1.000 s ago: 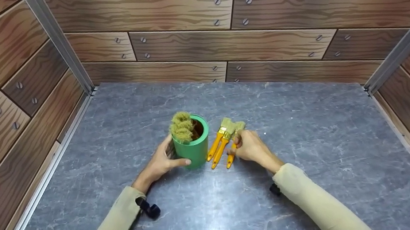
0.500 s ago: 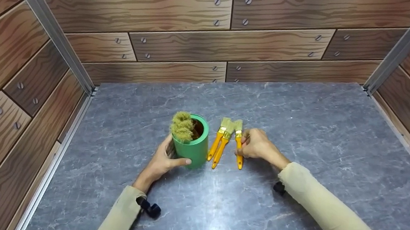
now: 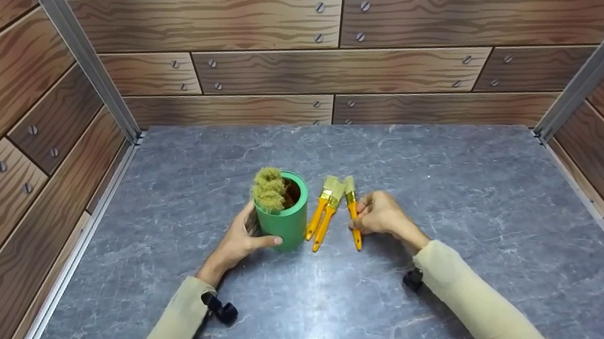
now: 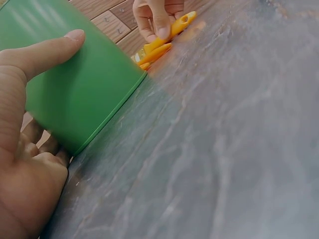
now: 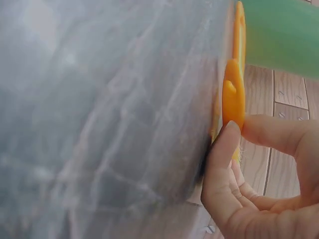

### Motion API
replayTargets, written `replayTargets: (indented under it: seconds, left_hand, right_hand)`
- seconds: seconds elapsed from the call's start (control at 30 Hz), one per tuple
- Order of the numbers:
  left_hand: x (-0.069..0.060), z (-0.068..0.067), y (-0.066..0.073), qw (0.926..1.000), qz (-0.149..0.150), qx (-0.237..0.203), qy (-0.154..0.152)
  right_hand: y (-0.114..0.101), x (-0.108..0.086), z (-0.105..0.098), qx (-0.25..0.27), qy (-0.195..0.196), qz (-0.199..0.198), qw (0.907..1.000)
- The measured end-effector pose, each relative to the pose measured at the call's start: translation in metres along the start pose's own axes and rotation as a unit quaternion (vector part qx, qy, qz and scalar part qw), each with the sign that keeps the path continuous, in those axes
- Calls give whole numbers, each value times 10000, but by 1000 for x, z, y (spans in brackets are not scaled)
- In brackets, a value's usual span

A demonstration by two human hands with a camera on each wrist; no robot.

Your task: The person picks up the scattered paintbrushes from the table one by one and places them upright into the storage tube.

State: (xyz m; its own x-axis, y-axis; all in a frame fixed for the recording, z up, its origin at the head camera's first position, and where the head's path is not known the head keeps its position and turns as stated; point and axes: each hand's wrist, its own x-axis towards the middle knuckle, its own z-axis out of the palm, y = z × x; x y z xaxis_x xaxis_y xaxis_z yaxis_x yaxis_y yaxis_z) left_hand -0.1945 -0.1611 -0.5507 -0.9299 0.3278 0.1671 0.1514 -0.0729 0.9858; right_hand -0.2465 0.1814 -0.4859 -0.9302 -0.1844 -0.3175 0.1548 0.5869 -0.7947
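Observation:
My left hand (image 3: 236, 242) holds a green cylindrical pot (image 3: 282, 231) upright on the table, thumb across its near side. Fuzzy yellow-green tufts (image 3: 268, 191) stick out over the pot's left rim; its inside looks brown. Right of the pot lie two flat paintbrushes with orange handles, a left one (image 3: 316, 218) and a middle one (image 3: 323, 229), bristles away from me. A third paintbrush (image 3: 357, 239) is pinched by its handle between the thumb and fingers of my right hand (image 3: 383, 214). The right wrist view shows its orange handle end (image 5: 233, 102) at my fingertips.
Everything rests on a grey marbled tabletop (image 3: 466, 204). Wood-patterned walls (image 3: 270, 27) stand at the back and both sides, with grey metal posts (image 3: 90, 56) in the corners. A black wrist camera (image 3: 223, 310) hangs at the left cuff.
My right hand has drawn the third paintbrush to the right, away from the other two, and its bristle end has swung left. The left hand and the pot have stayed put.

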Motion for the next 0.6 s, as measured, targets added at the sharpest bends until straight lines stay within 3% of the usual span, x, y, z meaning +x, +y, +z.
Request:
replayTargets:
  seconds: [0.23,0.6]
  left_hand:
    - [-2,1,2,9999,-116,-2,4]
    - [0,1,1,10000,-73,-25,10]
  right_hand:
    - [-11,-7,-16,907,-7,-84,9958]
    - [-35,-23,-29,1016,9,-822,9914]
